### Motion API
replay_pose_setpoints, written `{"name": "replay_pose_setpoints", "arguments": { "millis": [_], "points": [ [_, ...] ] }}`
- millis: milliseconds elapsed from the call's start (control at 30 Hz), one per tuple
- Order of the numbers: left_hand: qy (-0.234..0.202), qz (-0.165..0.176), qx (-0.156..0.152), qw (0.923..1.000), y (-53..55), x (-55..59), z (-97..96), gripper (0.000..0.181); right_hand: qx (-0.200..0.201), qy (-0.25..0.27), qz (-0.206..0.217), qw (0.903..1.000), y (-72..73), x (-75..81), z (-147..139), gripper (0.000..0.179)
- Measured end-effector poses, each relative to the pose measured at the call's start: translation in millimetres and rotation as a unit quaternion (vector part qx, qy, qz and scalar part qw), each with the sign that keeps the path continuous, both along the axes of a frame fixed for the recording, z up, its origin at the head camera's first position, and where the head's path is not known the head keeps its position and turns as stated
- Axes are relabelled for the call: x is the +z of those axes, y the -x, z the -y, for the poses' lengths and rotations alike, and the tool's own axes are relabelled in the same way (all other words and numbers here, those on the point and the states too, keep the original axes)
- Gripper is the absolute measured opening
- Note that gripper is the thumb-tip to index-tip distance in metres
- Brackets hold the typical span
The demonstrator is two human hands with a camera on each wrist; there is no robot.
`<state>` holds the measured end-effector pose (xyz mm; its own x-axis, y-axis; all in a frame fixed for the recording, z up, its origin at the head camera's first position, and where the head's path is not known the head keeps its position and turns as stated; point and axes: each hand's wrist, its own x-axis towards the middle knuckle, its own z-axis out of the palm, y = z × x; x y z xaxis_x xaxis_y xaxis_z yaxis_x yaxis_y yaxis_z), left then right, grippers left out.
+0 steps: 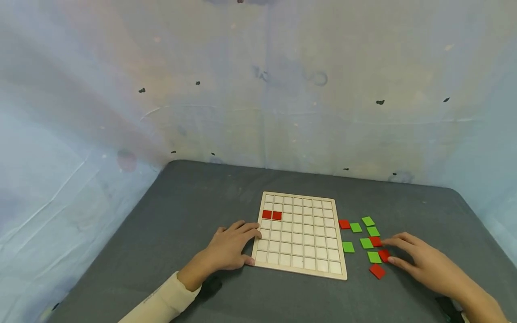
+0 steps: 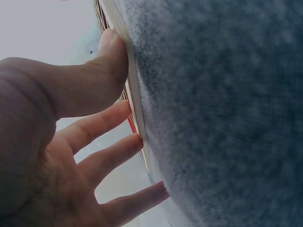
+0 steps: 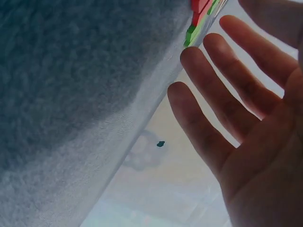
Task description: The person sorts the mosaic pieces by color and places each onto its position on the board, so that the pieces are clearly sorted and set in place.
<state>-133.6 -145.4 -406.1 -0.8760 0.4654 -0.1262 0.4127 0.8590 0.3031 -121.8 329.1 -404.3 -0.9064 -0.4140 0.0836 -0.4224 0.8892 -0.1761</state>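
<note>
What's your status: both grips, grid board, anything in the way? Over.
Left grip on edge of grid board. Right grip open, beside loose tiles. Two red tiles side by side on board. Loose tiles lie between right grip and board.

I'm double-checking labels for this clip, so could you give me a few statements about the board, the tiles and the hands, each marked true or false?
1. Two placed red tiles sit side by side on the grid board. True.

2. The left hand touches the board's right edge. False: the left hand is at its left edge.

3. Loose red tiles and green tiles lie to the right of the board. True.

4. Green tiles fill the board's top row. False: all the green tiles in view lie off the board.

5. The right hand is nearer to the loose tiles than to the board. True.

6. The table is bright white. False: the table is dark gray.
</note>
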Motion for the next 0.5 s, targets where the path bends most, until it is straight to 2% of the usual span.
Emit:
{"name": "replay_pose_setpoints", "arguments": {
  "millis": [100,333,500],
  "points": [
    [0.001,0.0,0.002,1.0,-0.8,0.1,1.1,0.057,-0.004,-0.002,0.012,0.9999,1.0,-2.2,0.4,0.036],
    [0.0,-0.01,-0.008,0.9999,0.4,0.4,1.6,0.057,-0.005,-0.006,0.006,0.9999,1.8,-5.4,-2.6,0.038],
    [0.003,-0.008,-0.01,0.9999,0.2,-1.7,2.1,0.058,-0.006,-0.004,0.024,0.9997,2.3,-8.6,-4.5,0.04]
  ]
}}
